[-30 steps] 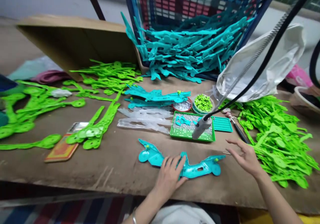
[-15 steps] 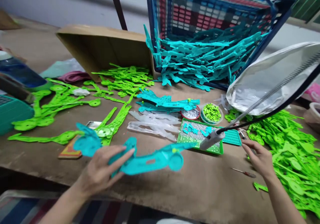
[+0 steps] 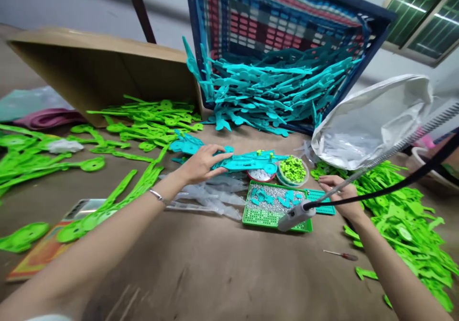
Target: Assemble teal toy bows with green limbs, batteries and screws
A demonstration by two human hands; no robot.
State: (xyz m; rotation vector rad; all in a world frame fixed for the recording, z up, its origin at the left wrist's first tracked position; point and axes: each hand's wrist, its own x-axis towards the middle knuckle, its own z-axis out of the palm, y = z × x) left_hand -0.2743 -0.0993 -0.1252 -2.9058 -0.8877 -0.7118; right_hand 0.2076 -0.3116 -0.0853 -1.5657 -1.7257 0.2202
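Behind the green tray (image 3: 248,218), the teal part (image 3: 251,161) is best squared under the flat, open left hand (image 3: 201,164). The hold of the right hand (image 3: 339,196) cannot be told.

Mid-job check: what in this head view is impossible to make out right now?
1. Right hand: whether it grips anything. Its own back and the spring cable cover the fingers.
2. Dish: contents. The teal part under the left hand lies over it.
3. Tray: its bits are too small to identify.
4. Bag: contents blurred behind the plastic.
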